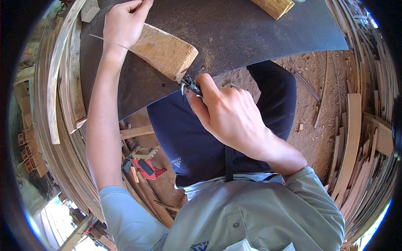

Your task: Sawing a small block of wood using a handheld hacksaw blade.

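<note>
My right hand is closed around the dark handle of a slim saw-like tool with metal fittings at its front. From there a thin straight blade or wire, seen edge-on, runs up left along the near side of a wooden block and across my left wrist. The block is light brown, has a rough sawn end and lies on a dark metal tabletop. At the block's far left end is my left hand, fingers curled in. Its fingertips reach the picture's top edge, and what they grip is hidden.
Another wooden piece lies at the table's far edge, and sawdust is scattered on the top. Long boards line the left side, stacked strips the right. A red object sits on the floor below left. My knees are beneath the table edge.
</note>
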The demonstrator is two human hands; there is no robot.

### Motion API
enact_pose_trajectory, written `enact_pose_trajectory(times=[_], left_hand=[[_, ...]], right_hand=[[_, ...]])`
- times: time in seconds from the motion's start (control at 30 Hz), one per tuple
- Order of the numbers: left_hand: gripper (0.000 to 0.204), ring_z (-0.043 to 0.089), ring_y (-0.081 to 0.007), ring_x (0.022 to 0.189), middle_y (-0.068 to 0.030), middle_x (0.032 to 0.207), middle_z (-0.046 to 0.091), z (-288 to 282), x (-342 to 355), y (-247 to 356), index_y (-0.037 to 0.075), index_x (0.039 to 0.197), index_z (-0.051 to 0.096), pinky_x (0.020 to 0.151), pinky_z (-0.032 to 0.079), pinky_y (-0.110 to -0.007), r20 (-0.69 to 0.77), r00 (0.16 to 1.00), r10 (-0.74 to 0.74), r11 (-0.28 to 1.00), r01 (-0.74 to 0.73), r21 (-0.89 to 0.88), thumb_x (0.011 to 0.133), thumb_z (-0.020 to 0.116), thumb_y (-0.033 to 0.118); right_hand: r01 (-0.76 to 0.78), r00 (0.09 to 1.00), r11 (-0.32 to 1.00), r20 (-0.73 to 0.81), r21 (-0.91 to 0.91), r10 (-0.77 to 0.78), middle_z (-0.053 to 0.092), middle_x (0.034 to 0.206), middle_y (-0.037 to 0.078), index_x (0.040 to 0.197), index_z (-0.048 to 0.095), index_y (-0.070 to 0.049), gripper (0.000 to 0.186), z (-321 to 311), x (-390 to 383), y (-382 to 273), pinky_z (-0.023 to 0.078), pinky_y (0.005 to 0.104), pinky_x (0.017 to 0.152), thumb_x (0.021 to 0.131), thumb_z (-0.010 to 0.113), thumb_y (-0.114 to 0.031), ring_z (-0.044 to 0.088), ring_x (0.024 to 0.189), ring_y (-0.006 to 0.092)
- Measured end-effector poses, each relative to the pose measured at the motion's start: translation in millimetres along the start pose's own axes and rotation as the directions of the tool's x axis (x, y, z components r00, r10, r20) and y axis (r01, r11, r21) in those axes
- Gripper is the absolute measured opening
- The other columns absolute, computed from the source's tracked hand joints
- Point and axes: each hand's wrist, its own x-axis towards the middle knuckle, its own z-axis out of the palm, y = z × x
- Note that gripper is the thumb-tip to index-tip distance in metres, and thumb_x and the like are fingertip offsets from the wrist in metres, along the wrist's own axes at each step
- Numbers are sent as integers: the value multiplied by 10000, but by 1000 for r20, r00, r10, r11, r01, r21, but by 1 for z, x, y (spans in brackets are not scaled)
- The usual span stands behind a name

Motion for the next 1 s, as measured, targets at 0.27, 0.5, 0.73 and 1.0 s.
enact_pose_trajectory(times=[0.27, 0.5, 0.73, 1.0], left_hand=[[478, 364, -94, 638, -30, 645, 358, -1, -2, 3, -25, 875, 603, 605, 368, -303, -10, 1000, -25, 1000, 25, -3, 1003, 717, 421], [508, 338, -266, 599, -163, 627, 454, 1, 0, 17, -14, 797, 584, 596, 408, -396, -21, 1000, 0, 999, -1, -49, 1003, 676, 441], [508, 264, -225, 644, -161, 685, 318, -5, -5, 30, -36, 764, 484, 565, 347, -415, -49, 999, 19, 998, -22, -64, 1026, 682, 352], [494, 589, -419, 609, -204, 641, 563, -7, -14, 43, -9, 703, 602, 586, 442, -463, -90, 991, -100, 995, 99, -19, 990, 703, 380]], right_hand=[[-4, 1000, 1000, -20, 11, 4, 534, 534, 158, 955, 506, -45, 273, 1, -1, 0, 482, 507, 486, 1032, 655, -260, 616, 516, 404], [12, 1000, 1000, -2, -10, -12, 575, 558, 157, 968, 490, -48, 278, -4, 2, 6, 496, 500, 493, 1016, 661, -262, 633, 527, 395], [-4, 1000, 1000, 14, -8, 4, 540, 483, 162, 976, 495, -45, 313, -11, 1, -2, 500, 508, 424, 1065, 599, -326, 621, 453, 405], [-1, 999, 1000, 51, -26, 3, 543, 503, 199, 1001, 522, -17, 334, -11, -1, -5, 496, 524, 443, 1097, 550, -336, 626, 484, 430]])
